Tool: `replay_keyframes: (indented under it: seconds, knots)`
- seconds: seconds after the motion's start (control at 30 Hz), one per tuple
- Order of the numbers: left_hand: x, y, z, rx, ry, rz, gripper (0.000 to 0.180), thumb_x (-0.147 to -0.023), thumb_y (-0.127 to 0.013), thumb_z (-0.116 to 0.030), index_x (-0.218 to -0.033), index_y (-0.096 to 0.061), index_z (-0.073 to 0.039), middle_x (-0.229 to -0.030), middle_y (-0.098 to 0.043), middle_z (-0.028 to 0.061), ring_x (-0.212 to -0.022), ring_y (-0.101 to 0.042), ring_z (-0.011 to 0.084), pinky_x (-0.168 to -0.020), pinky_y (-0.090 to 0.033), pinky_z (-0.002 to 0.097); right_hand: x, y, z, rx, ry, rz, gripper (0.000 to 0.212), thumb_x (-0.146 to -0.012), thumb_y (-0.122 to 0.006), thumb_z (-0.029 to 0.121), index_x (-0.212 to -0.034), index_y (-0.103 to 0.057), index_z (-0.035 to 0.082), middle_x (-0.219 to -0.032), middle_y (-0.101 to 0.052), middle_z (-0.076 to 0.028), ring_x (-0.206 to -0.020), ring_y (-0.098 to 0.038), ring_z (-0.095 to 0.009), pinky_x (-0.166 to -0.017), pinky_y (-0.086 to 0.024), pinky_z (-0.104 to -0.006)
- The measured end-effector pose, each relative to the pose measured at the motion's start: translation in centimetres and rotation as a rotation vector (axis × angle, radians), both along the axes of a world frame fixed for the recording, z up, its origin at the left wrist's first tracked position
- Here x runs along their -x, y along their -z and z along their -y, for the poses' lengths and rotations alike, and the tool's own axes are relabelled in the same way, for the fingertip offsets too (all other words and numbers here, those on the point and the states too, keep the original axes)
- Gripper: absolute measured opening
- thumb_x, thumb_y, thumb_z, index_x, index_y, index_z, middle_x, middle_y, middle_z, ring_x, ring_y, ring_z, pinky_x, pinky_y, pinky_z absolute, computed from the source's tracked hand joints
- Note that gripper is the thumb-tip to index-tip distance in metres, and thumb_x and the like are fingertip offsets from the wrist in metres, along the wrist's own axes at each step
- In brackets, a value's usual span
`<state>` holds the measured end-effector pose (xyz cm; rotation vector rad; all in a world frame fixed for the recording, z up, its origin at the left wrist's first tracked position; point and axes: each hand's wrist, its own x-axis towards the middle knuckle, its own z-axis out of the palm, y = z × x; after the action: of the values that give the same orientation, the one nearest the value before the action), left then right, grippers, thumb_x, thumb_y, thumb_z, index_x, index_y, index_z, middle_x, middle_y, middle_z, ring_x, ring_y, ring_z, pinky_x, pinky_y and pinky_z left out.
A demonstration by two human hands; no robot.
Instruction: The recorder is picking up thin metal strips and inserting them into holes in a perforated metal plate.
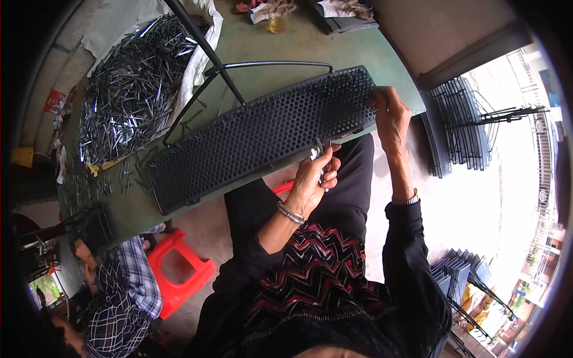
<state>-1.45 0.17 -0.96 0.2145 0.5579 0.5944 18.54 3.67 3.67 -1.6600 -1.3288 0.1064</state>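
Black plastic-looking long panel full of round holes [256, 140], laid slantwise along the near edge of the green table [352, 51], between and to the left of both hands. Joined to its far side, a black bent-rod frame [200, 36]. Just off the table's near edge, over the lap, left hand [313, 176]: mostly closed, fingers curled round slim silvery strips [314, 154], close beside the panel's near side; too small to tell about contact. Toward the table's right edge, right hand [393, 119]: half closed, fingers bent over the panel's right end, fingertips touching the top face; impossible to tell about anything small pinched there. Near the table's far left corner, a white open sack [206, 30] heaped with dark, shiny thin strips [134, 95]. At the far edge, a small cup of yellow liquid [277, 24].
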Motion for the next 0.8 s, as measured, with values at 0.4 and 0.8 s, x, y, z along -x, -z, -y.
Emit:
replay_keyframes:
  seconds: [0.4,0.8]
  knots:
    - [0.1,-1.2,0.2,-0.063,-0.012,-0.095,0.024,-0.094,-0.060,-0.026,-0.103,-0.058,-0.004,-0.074,-0.057,0.0049,-0.052,-0.037,0.0033,-0.042,-0.025,0.0166,1.4,0.9,0.0,0.076,0.083,0.326,0.010,-0.090,-0.059,0.013,-0.095,-0.065,0.007,-0.086,-0.060,-0.009,-0.077,-0.062,-0.028,-0.067,-0.049,-0.0370]
    - [-0.1,-1.8,0.2,-0.097,-0.034,-0.168,0.034,-0.092,-0.062,-0.030,-0.110,-0.060,-0.001,-0.087,-0.065,0.0105,-0.048,-0.041,0.0034,-0.042,-0.027,0.0169,2.0,1.8,0.1,0.056,0.236,0.372,0.015,-0.088,-0.064,0.022,-0.095,-0.069,0.009,-0.093,-0.058,-0.007,-0.076,-0.061,-0.026,-0.064,-0.047,-0.0357]
